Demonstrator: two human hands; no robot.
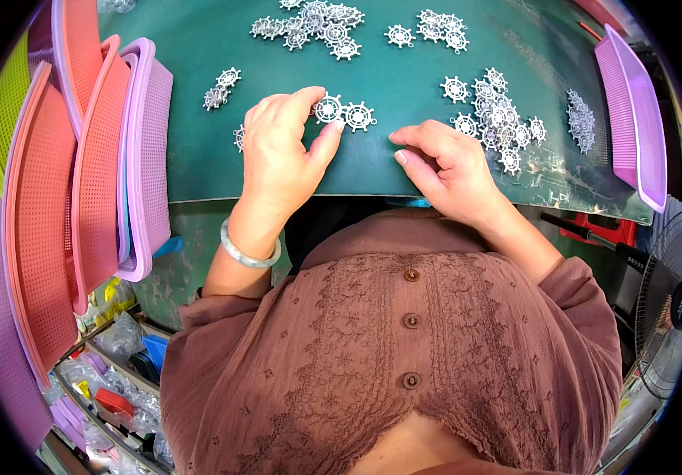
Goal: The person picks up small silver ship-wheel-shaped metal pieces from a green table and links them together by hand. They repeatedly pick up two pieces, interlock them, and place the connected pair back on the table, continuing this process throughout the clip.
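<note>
Between the thumb and index finger of my left hand [281, 146] is a silver ship's-wheel charm [328, 109], gripped at its edge. A second ship's-wheel charm [359, 116] lies against it on the right, near my left thumb tip. My right hand [448, 166] hovers at the table's near side, loosely curled. Its thumb and index tips are slightly apart with nothing visible between them; the other fingers are mostly hidden. Just beyond that hand lies a heap of the same charms [501, 115]. Another charm [239, 138] is partly covered by my left hand.
More charm piles lie on the green table [388, 79]: one at far centre [317, 28], one at far right [444, 30], a small one at left [220, 89]. Stacked baskets [44, 206] stand at left. A purple basket [626, 111] and a fan [666, 309] are at right.
</note>
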